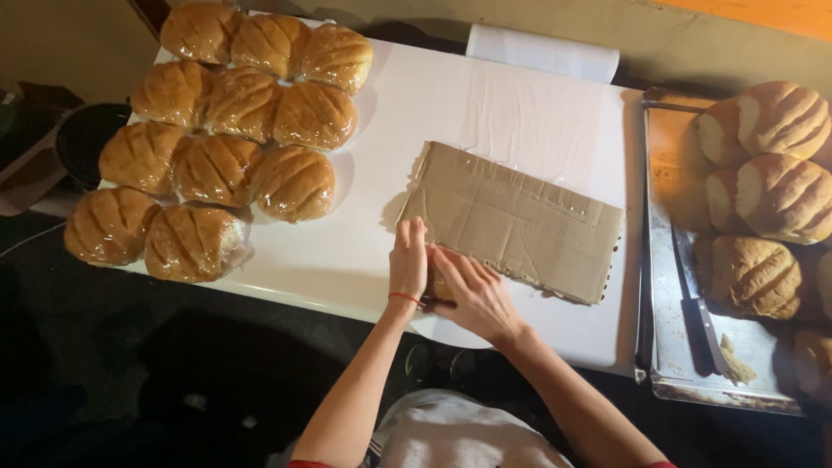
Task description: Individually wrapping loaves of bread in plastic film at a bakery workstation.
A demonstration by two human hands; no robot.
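Head view: both hands at lower centre of the white worktop [347, 260]. Left hand [408, 260] and right hand [472, 295] cup a bread roll [438, 286], mostly hidden, at the near-left corner of the cardboard sheet [516, 221]. Wrapped rolls [225, 139] upper left; bare rolls on metal tray [685, 364] at right, with a knife [700, 308]. Likely wrapping step; next needs firm, even pressure.

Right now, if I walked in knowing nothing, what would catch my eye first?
Probably the glossy wrapped bread loaves massed at the white table's far left. Next, the flat cardboard sheet in the middle, where the left hand and right hand press together at its near corner. At right, unwrapped loaves and a knife lie on a metal tray.
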